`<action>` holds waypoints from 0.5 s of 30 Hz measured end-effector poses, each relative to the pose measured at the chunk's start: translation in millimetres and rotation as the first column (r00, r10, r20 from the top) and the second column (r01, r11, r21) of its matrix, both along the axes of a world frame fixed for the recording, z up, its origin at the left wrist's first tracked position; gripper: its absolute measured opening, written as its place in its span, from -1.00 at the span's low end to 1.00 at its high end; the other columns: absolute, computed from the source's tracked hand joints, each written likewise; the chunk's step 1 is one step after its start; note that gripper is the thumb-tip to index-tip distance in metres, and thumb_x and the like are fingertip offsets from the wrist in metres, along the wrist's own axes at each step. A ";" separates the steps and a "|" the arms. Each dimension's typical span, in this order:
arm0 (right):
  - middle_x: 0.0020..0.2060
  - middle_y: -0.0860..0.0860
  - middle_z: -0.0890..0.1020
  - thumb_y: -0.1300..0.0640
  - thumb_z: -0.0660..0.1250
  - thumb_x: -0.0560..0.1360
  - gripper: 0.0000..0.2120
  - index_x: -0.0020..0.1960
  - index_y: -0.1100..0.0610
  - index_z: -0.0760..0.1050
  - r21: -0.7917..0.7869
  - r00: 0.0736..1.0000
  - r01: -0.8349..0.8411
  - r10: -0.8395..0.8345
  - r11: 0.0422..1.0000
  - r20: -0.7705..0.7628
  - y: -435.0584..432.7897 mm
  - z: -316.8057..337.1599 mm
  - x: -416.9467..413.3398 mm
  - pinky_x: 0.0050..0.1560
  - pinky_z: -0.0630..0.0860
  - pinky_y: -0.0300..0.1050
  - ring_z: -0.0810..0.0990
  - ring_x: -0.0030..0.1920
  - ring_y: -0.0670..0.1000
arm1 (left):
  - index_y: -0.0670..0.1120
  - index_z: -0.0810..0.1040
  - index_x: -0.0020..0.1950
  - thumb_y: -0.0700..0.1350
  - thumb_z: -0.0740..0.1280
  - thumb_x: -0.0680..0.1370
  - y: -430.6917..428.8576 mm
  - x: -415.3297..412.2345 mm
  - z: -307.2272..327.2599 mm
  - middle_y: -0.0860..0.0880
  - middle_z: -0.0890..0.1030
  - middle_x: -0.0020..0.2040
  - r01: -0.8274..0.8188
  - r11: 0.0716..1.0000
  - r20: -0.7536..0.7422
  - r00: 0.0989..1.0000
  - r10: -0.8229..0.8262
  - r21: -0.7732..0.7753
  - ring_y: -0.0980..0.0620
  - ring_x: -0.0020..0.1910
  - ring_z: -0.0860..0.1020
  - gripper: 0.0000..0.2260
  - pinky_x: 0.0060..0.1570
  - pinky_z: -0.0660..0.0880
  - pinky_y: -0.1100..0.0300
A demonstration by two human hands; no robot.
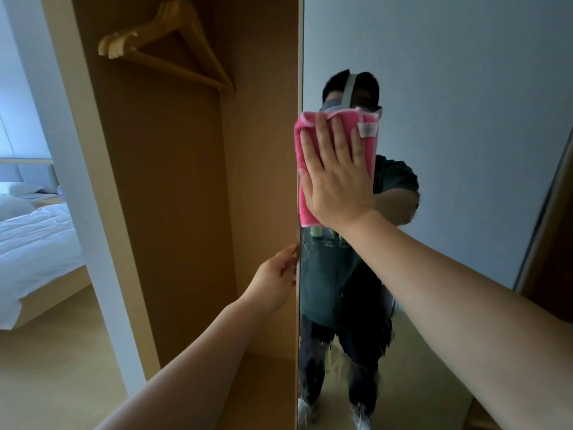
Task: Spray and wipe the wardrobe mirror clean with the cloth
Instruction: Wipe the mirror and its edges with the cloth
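The right hand [336, 178] lies flat on a pink cloth [369, 156], its fingers [338, 135] straight and slightly spread, pressing the cloth against the mirror [465, 119]; the cloth sits at the mirror's left edge, about halfway up the view. Lower down, the left hand [276, 274] grips that same edge, fingers curled round it and the thumb on the near side. The mirror is a tall wardrobe door; droplets and wet streaks [325, 352] mark its lower part, and it reflects a person standing before a pale wall. To its left is an open wooden wardrobe compartment [173, 181]; wooden hangers [161, 41] hang bunched at the top, too close together to count. Far left is a bed [34, 243] with white linen and two pillows [18, 197]; the floor [55, 367] is pale wood. There is one cloth, one mirror and two hands.
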State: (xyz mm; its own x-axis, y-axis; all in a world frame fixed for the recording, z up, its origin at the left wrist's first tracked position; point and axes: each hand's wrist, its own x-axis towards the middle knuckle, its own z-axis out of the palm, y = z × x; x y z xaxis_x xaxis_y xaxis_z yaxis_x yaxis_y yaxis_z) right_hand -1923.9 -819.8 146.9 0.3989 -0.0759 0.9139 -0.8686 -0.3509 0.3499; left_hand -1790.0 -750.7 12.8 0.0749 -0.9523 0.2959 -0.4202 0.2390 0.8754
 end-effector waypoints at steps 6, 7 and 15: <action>0.56 0.18 0.05 -0.09 -0.09 0.67 -0.43 0.59 0.16 -0.08 -0.003 0.999 -0.019 0.019 1.000 -0.029 -0.8 -38.9 -2.8 0.53 -0.14 0.19 -0.04 0.55 0.23 | 0.10 0.34 0.44 -0.23 0.15 0.62 2.7 0.7 0.1 0.17 0.58 0.14 0.006 1.000 0.057 0.998 -0.006 0.001 0.22 0.09 0.56 -0.58 0.10 0.56 0.15; 0.56 0.17 0.03 -0.08 -0.09 0.67 -0.43 0.59 0.16 -0.09 -0.001 0.999 -0.022 0.022 1.000 -0.032 -0.9 -46.5 -3.4 0.53 -0.14 0.19 -0.07 0.55 0.23 | 0.09 0.33 0.45 -0.27 0.15 0.60 3.2 0.6 0.4 0.20 0.57 0.12 0.009 1.000 0.067 0.998 -0.009 0.005 0.28 0.05 0.56 -0.55 0.04 0.56 0.24; 0.57 0.19 -0.05 -0.08 -0.05 0.67 -0.42 0.59 0.18 -0.06 0.036 0.997 -0.030 0.033 0.999 -0.072 -1.3 -110.2 -5.6 0.52 -0.11 0.23 -0.08 0.56 0.24 | 0.04 0.34 0.43 -0.45 0.19 0.48 7.1 1.5 2.2 0.12 0.57 0.14 0.044 0.999 0.028 0.999 -0.044 0.015 0.27 0.03 0.58 -0.40 -0.06 0.56 0.30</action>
State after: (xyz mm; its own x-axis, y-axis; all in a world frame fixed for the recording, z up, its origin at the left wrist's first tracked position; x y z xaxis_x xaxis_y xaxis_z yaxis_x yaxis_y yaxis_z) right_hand -1929.5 -821.1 36.7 0.4668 -0.0933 0.8794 -0.8296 -0.3908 0.3989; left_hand -1788.5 -743.6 15.0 0.0249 -0.9585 0.2840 -0.4338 0.2456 0.8669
